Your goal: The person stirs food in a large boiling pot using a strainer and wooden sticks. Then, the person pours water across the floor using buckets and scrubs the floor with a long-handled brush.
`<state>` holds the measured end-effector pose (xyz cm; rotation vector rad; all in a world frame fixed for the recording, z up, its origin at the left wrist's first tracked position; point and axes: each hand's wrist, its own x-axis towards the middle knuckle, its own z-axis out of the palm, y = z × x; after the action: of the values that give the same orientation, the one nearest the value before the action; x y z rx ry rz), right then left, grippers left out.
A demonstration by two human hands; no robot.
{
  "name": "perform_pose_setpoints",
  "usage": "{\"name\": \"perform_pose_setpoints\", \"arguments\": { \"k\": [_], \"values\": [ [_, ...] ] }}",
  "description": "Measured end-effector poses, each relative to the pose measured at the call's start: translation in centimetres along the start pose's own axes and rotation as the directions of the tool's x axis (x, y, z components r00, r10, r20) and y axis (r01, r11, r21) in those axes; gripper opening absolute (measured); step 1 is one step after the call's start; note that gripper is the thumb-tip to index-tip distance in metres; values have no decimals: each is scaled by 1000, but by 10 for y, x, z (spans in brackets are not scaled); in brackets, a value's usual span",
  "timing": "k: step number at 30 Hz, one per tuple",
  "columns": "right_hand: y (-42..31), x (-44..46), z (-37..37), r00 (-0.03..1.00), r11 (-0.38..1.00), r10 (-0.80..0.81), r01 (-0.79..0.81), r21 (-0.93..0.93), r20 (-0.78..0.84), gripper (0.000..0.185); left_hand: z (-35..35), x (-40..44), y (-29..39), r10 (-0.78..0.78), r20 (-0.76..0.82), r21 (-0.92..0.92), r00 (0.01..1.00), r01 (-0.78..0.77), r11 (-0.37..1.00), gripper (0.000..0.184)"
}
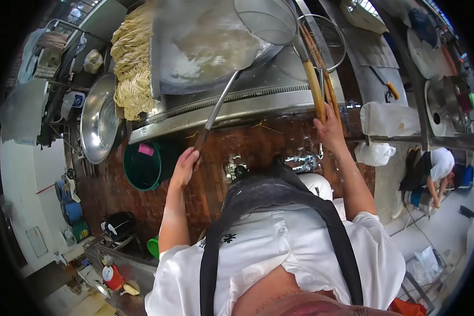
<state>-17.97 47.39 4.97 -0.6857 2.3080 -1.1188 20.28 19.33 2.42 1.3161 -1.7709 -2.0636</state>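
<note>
My left hand (pixel 186 163) is closed around the dark grip of a long-handled metal utensil (pixel 221 102). Its shaft slants up to the large pot (pixel 166 87) of steaming, cloudy liquid, where I cannot make out its head. My right hand (pixel 330 129) grips the wooden handle of a wire strainer (pixel 268 21), whose round mesh is over the pot's right side. Long wooden sticks (pixel 327 87) run beside that handle, partly under my fingers; whether I hold them too is unclear. A second mesh strainer (pixel 333 45) lies just behind them.
Left of the pot are piled noodles (pixel 134 58). A big steel bowl (pixel 99 118) stands farther left, above a green bucket (pixel 142 176) on the wet brick floor. At right, a yellow-handled tool (pixel 392 90) lies on a counter. Another person (pixel 441 164) bends down at far right.
</note>
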Motion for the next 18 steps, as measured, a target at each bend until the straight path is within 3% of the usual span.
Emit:
{"name": "perform_pose_setpoints", "arguments": {
  "k": [1,4,5,7,10,14,18],
  "values": [
    [9,0,-4,992,993,-116,115,-29,-41,62,7,-13,2,4,2,1,1000,-4,1000,20],
    [22,1,-16,968,974,-220,211,-83,-124,63,28,-44,26,16,3,90,1000,-16,996,22],
    [19,-2,-21,947,957,-271,246,-157,-170,61,28,-51,30,-21,44,10,999,21,1000,26],
    [14,-1,-32,985,995,-100,101,0,-139,59,34,-62,38,52,-12,128,999,-50,991,28],
    [4,-1,-42,994,993,-6,20,119,-112,57,38,-77,66,70,-36,240,997,-60,969,30],
    [3,13,-39,992,988,-41,58,143,-120,55,83,-80,113,206,-38,569,978,-148,809,32],
    [-3,26,-40,995,996,-32,40,81,-95,52,112,-81,126,189,-23,532,982,-148,834,30]
  ]
}}
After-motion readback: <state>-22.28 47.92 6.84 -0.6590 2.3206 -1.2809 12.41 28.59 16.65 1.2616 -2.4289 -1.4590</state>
